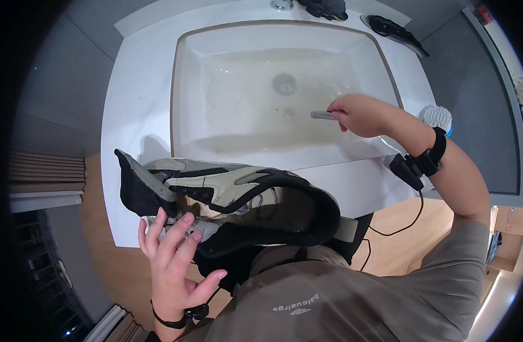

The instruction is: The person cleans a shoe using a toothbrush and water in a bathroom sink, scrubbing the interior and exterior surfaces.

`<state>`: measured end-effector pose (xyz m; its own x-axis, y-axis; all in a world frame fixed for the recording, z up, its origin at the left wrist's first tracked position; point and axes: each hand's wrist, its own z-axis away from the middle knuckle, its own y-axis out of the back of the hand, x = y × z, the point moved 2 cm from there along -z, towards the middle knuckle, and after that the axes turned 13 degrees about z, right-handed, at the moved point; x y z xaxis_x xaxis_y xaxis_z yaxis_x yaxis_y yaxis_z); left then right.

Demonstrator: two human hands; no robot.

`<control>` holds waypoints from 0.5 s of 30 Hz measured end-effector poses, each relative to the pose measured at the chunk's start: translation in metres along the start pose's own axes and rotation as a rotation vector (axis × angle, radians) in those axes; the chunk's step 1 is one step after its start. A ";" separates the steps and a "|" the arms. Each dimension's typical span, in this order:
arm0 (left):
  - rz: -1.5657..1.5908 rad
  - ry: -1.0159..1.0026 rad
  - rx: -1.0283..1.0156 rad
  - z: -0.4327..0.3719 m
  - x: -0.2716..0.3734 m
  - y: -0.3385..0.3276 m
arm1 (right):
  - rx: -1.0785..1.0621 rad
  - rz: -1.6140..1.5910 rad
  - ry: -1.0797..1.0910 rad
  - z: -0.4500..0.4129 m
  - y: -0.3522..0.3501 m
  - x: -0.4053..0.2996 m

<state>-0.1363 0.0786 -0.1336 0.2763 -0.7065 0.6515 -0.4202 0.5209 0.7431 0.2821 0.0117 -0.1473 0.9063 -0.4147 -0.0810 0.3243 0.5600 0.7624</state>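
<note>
A sneaker point(240, 184) in black, grey and off-white lies across the front edge of the counter, close to my body. Its ankle opening faces up and its black tongue point(139, 188) is folded out to the left. The fingertips of my left hand point(171, 256) rest against the shoe near the tongue, fingers spread and thumb apart. Over the right side of the sink point(189, 98), my right hand point(357, 113) grips a slim grey handle point(321, 114). The rest of that tool is hidden by the hand. Cloudy water covers the sink floor and drain point(284, 84).
A scrub brush point(437, 117) with white bristles sits on the counter by my right forearm. Behind the sink are a faucet base point(282, 4), a dark fabric bundle point(325, 8) and a dark shoe-like item point(396, 34). A black cable point(415, 222) hangs from my right wrist device.
</note>
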 end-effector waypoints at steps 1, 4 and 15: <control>0.002 0.000 0.005 0.000 -0.001 -0.001 | -0.003 0.000 0.000 -0.003 0.000 0.000; 0.003 -0.004 -0.001 -0.001 -0.002 -0.001 | 0.020 -0.021 0.037 -0.010 0.000 -0.002; -0.008 0.007 -0.023 0.000 -0.003 0.000 | 0.037 -0.064 0.079 -0.018 0.004 -0.010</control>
<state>-0.1372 0.0811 -0.1353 0.2857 -0.7072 0.6467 -0.3980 0.5263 0.7514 0.2789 0.0314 -0.1548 0.9033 -0.3897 -0.1793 0.3729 0.5067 0.7773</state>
